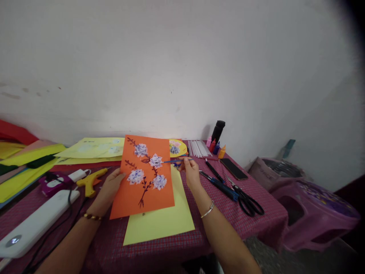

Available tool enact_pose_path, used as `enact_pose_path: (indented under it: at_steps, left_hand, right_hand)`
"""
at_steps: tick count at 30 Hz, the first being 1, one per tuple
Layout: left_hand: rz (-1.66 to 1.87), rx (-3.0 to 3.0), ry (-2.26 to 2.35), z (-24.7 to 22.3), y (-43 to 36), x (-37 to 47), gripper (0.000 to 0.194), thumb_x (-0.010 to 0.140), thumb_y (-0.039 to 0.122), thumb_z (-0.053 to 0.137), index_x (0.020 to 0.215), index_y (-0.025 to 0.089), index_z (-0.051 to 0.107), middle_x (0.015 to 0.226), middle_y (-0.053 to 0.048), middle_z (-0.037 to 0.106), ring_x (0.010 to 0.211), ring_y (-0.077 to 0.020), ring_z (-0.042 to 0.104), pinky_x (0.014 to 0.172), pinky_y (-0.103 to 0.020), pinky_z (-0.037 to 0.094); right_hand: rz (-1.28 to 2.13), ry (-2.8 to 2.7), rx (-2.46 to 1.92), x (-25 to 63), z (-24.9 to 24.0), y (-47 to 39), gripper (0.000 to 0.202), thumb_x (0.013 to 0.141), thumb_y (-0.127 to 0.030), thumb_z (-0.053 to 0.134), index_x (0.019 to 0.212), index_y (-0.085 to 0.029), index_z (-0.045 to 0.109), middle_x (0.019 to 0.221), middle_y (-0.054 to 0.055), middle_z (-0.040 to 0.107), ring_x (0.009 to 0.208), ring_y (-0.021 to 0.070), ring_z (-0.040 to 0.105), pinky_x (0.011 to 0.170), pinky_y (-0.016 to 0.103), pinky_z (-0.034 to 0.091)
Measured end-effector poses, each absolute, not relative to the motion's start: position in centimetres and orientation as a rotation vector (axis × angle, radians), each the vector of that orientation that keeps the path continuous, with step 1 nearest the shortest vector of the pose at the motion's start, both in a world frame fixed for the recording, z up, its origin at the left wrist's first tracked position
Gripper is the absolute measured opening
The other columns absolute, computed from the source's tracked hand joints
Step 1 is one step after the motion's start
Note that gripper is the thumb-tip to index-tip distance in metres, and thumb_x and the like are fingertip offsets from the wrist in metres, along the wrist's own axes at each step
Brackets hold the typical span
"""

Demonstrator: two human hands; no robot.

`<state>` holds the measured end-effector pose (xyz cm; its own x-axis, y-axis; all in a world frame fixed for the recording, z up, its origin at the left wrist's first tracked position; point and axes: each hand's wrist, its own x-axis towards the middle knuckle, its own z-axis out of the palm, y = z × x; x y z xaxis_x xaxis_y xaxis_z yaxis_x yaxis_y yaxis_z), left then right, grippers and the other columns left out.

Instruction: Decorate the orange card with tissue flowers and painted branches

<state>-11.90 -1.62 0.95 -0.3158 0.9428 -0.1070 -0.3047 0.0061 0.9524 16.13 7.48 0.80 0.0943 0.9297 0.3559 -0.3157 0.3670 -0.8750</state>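
Note:
My left hand [113, 183] grips the left edge of an orange sheet [159, 198], fingers partly behind it, and the sheet is tilted up toward me. Dark branches and several white-and-purple flowers [135, 176] decorate the sheet. In my right hand [189, 169] is a thin blue brush [171, 161], pinched between the fingers, its tip at the upper middle flower [155, 161]. A pale yellow sheet [165, 224] lies under the orange one on the checked tablecloth [182, 240].
Right: scissors [248, 201], a blue cutter [224, 188], a phone [234, 168], paint bottles [221, 152], a black bottle [218, 131]. Left: a yellow glue gun [90, 183], a white power bank [37, 220], cables, coloured papers [25, 179]. Pink stools [308, 213] stand beyond the table's right edge.

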Motion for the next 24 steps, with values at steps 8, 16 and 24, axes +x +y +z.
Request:
enact_pose_path:
  at_steps: [8, 16, 24]
  left_hand:
    - [1.537, 0.753, 1.241, 1.06, -1.6, -11.73, 0.041, 0.064, 0.019, 0.075, 0.105, 0.019, 0.069, 0.08, -0.007, 0.079, 0.063, -0.026, 0.075, 0.051, -0.03, 0.058]
    - [1.567, 0.747, 1.24, 1.03, -1.21, -11.76, 0.034, 0.063, 0.021, 0.075, 0.096, 0.019, 0.069, 0.078, -0.004, 0.079, 0.059, -0.0221, 0.072, 0.054, -0.031, 0.06]
    - [1.555, 0.756, 1.221, 1.9, -2.05, -11.1, 0.04, 0.064, 0.022, 0.075, 0.103, 0.019, 0.068, 0.083, -0.006, 0.079, 0.066, -0.0256, 0.074, 0.057, -0.034, 0.061]
  right_hand:
    - [1.094, -1.102, -0.705, 16.17, 1.12, 7.2, 0.042, 0.08, -0.06, 0.07, 0.087, -0.019, 0.071, 0.072, 0.003, 0.076, 0.048, 0.0106, 0.058, 0.05, 0.024, 0.048]
    - [1.028, -1.204, -0.702, 15.95, 0.68, 7.08, 0.038, 0.082, -0.057, 0.069, 0.087, -0.019, 0.073, 0.072, 0.003, 0.075, 0.05, 0.0104, 0.059, 0.053, 0.024, 0.048]
    - [1.238, -0.95, -0.586, 16.48, 0.81, 7.46, 0.035, 0.077, -0.054, 0.076, 0.084, -0.02, 0.07, 0.073, 0.002, 0.076, 0.05, 0.0099, 0.057, 0.051, 0.024, 0.048]
